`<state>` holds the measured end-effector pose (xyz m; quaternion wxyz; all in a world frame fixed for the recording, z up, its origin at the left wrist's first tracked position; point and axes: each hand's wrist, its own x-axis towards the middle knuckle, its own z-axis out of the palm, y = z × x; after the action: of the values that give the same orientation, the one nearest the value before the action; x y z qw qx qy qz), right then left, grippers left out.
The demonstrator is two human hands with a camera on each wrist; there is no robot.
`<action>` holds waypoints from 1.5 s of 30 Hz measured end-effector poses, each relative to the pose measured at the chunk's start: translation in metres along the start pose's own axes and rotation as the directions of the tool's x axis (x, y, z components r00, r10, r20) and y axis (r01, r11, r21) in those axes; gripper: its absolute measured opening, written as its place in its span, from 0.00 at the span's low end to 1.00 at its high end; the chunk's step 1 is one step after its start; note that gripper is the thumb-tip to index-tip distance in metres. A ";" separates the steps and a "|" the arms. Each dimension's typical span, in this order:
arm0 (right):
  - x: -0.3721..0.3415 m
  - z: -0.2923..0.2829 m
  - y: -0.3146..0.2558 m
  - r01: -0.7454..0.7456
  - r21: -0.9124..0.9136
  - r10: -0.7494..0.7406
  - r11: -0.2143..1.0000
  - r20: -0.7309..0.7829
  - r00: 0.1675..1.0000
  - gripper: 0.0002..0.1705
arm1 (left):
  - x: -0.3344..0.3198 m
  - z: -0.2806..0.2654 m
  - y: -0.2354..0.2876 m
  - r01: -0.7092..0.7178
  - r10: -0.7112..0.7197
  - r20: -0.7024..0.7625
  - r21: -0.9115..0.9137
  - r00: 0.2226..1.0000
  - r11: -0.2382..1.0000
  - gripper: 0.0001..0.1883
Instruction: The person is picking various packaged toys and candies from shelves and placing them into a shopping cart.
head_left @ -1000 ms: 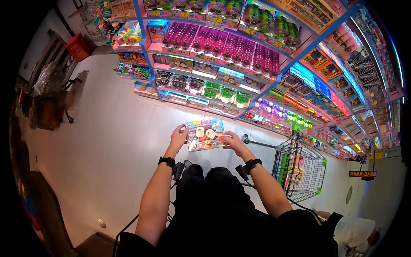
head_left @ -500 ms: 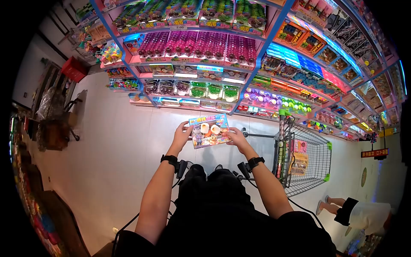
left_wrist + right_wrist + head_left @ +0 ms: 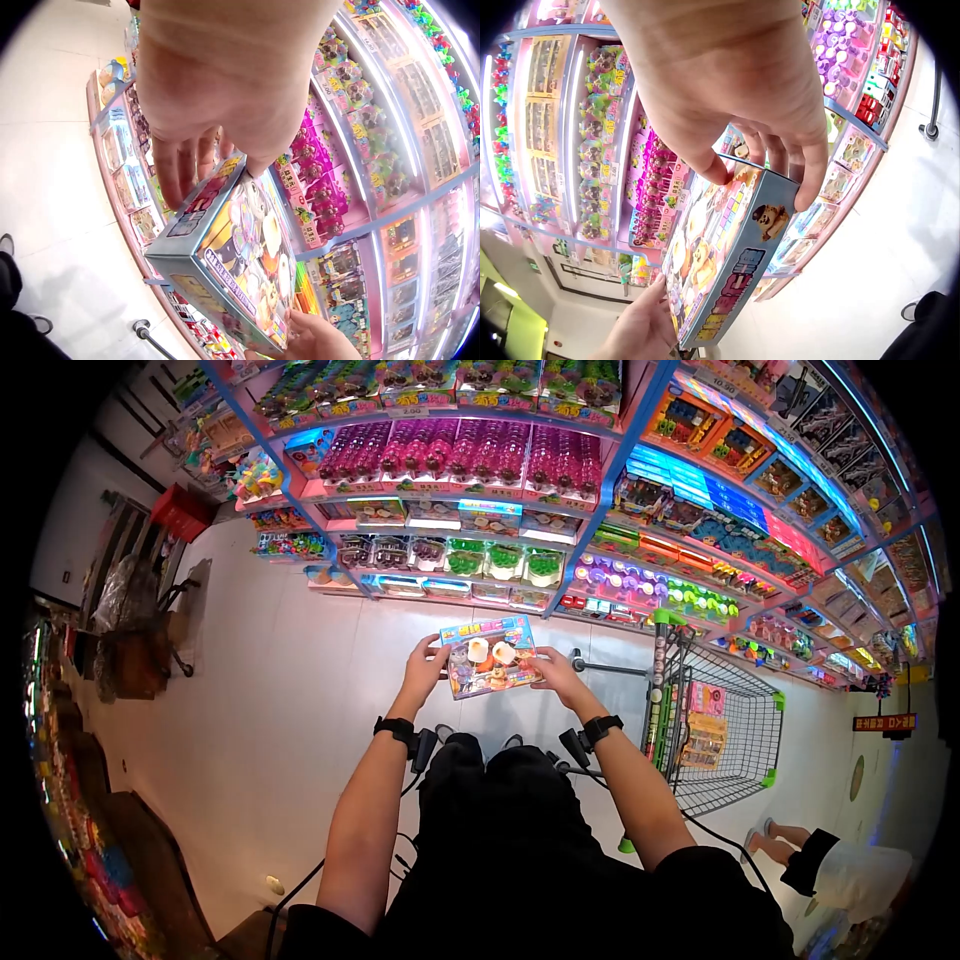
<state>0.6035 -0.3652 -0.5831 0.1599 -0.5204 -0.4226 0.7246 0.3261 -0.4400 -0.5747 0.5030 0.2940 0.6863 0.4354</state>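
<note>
Both hands hold a flat, colourful cardboard box (image 3: pixel 492 672) in front of the body, its picture of white egg-like shapes and cartoon animals turned up. My left hand (image 3: pixel 424 666) grips the box's left end, thumb on the front and fingers behind. At the opposite end my right hand (image 3: pixel 562 678) grips it the same way. Seen from the left wrist, the box (image 3: pixel 244 262) tilts, showing its blue-grey side panel. The right wrist view shows the thumb on the printed face of the box (image 3: pixel 712 259) and the fingers curled over its far edge.
Shelves (image 3: pixel 450 506) packed with bright packages stand ahead and curve along the right. A wire shopping cart (image 3: pixel 740 735) holding a few packages is at my right. Behind it walks a person (image 3: pixel 850 870). On the left are a red box (image 3: pixel 183 512) and a plastic-wrapped item (image 3: pixel 130 595).
The head view has swung, so the shelves sit further left and lower and more of the cart shows. Both hands keep hold of the box, slightly higher and further right in view.
</note>
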 end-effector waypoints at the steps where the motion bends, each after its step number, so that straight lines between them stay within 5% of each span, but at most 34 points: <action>1: 0.011 -0.004 0.000 0.000 -0.014 0.000 1.000 0.004 1.000 0.34 | 0.011 0.002 0.000 0.007 -0.007 -0.001 0.004 1.000 1.000 0.27; 7: 0.098 -0.022 0.028 -0.017 -0.052 0.012 0.999 -0.101 0.995 0.33 | 0.094 0.031 -0.054 0.074 -0.074 -0.029 -0.011 0.997 0.997 0.26; 14: 0.256 -0.067 0.124 0.101 -0.036 -0.107 0.994 -0.276 0.955 0.30 | 0.252 0.086 -0.172 0.035 -0.034 -0.039 0.004 0.999 0.999 0.27; 23: 0.308 -0.107 0.209 0.091 0.274 0.025 0.957 -0.391 0.920 0.27 | 0.330 0.143 -0.249 -0.026 0.025 0.125 0.012 0.992 1.000 0.24; 33: 0.314 -0.144 0.177 0.221 0.185 -0.099 0.957 -0.509 0.855 0.24 | 0.361 0.176 -0.208 -0.157 0.144 0.228 0.040 0.963 0.987 0.21; 36: 0.312 -0.143 0.178 0.221 0.189 -0.099 0.957 -0.502 0.859 0.24 | 0.389 0.166 -0.250 -0.467 0.413 0.271 0.178 0.870 0.866 0.21; 38: 0.310 -0.144 0.180 0.227 0.187 -0.110 0.956 -0.490 0.865 0.24 | 0.395 0.162 -0.255 -0.511 0.446 0.286 0.217 0.848 0.832 0.21; 42: 0.313 -0.148 0.165 0.279 0.176 -0.171 0.944 -0.462 0.870 0.25 | 0.374 0.164 -0.205 -0.309 0.268 0.303 0.096 0.914 0.946 0.21; 45: 0.316 -0.152 0.153 0.343 0.135 -0.256 0.930 -0.432 0.865 0.28 | 0.370 0.164 -0.181 -0.361 0.330 0.261 0.081 0.907 0.929 0.22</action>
<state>0.6416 -0.1761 -0.9136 0.4089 -0.5679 -0.3778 0.6063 0.3692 -0.1600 -0.9164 0.4782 0.4934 0.5829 0.4337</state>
